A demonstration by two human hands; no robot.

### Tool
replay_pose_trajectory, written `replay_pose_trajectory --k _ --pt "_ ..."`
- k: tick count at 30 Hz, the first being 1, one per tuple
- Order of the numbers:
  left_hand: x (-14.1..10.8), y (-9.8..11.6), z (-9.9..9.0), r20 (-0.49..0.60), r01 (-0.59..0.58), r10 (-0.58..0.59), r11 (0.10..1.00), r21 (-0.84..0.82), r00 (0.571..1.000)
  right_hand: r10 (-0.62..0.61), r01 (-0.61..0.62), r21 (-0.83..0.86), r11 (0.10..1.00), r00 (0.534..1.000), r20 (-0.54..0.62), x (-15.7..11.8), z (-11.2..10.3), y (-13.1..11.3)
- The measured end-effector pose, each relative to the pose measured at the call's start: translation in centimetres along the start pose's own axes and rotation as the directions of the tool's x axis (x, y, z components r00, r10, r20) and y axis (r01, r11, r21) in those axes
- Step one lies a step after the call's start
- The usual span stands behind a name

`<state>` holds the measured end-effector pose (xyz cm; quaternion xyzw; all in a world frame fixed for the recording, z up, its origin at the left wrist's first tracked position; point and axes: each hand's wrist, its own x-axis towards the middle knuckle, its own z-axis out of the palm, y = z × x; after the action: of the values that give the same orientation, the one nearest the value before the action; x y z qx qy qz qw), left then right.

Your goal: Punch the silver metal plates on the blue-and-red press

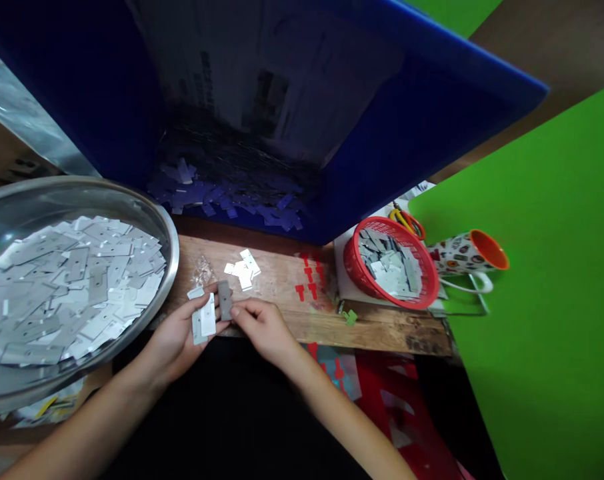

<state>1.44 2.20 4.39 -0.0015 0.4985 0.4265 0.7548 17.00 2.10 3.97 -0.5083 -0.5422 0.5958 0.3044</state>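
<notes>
My left hand point(179, 340) is held palm up at the front edge of the wooden bench, closed around several small flat metal plates point(208, 315). Beside it my right hand point(263, 327) pinches a darker grey metal plate point(225, 300) with a small hole, between thumb and fingers. A small pile of shiny plates point(244, 269) lies on the bench just beyond the hands. To the left, a large steel bowl point(172, 243) holds a heap of similar plates point(72, 280).
A big blue bin point(382, 153) with loose plates inside stands behind the bench point(377, 331). At the right are a red basket point(349, 257) of plates, a patterned mug point(455, 253) and scissors point(415, 225). Red T-shaped pieces point(309, 275) and a green piece point(351, 317) lie on the wood.
</notes>
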Motion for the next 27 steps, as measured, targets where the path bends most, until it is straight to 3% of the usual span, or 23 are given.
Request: replay_pose_trajectory --k 2,4,8,11,16,18,19,21,23,25,27 --pt "0.0 0.0 -0.2 -0.017 0.046 -0.046 0.999 -0.021 0.999 -0.147 0.158 -0.188 0.969 0.987 0.071 -0.1 -0.3 -0.5" --pt "0.1 0.0 -0.4 -0.023 0.091 -0.092 0.994 -0.054 0.995 -0.214 0.207 -0.401 0.892 0.976 0.027 0.5 -1.0 -0.8" --pt "0.0 0.5 -0.6 0.114 0.169 -0.155 0.977 -0.127 0.981 -0.216 0.010 -0.776 0.631 0.963 -0.163 2.9 -2.5 -0.4" --pt "-0.1 0.8 -0.7 0.205 0.159 -0.125 0.975 -0.158 0.971 -0.193 -0.032 -0.889 0.456 0.972 -0.134 4.0 -2.6 0.1" --pt "0.1 0.7 -0.6 0.107 0.079 -0.069 0.992 -0.096 0.992 -0.255 0.017 -0.944 0.329 0.964 -0.071 4.0 -2.0 0.6" --pt "0.2 0.5 -0.4 0.019 0.054 -0.053 0.996 -0.064 0.998 -0.278 0.015 -0.925 0.379 0.955 -0.099 3.8 -2.0 0.7" --pt "0.2 0.5 -0.3 -0.025 0.038 -0.039 0.998 -0.047 0.999 -0.282 0.001 -0.890 0.457 0.949 -0.144 3.6 -2.0 0.7" --pt "0.1 0.4 0.1 -0.079 0.010 -0.011 1.000 -0.011 0.997 -0.241 -0.020 -0.715 0.699 0.934 -0.262 3.2 -2.0 0.7" --pt "-0.1 0.3 0.4 -0.075 -0.002 0.004 1.000 0.022 0.997 -0.119 -0.022 -0.396 0.918 0.937 -0.329 2.7 -1.8 0.7" --pt "-0.3 0.3 0.8 -0.056 -0.013 0.015 0.999 0.047 0.998 0.016 -0.045 -0.084 0.995 0.951 -0.310 2.2 -1.6 0.7" --pt "-0.5 0.2 1.0 -0.038 -0.029 0.032 0.998 0.057 0.999 0.107 -0.084 0.093 0.992 0.955 -0.275 1.7 -1.3 0.8"
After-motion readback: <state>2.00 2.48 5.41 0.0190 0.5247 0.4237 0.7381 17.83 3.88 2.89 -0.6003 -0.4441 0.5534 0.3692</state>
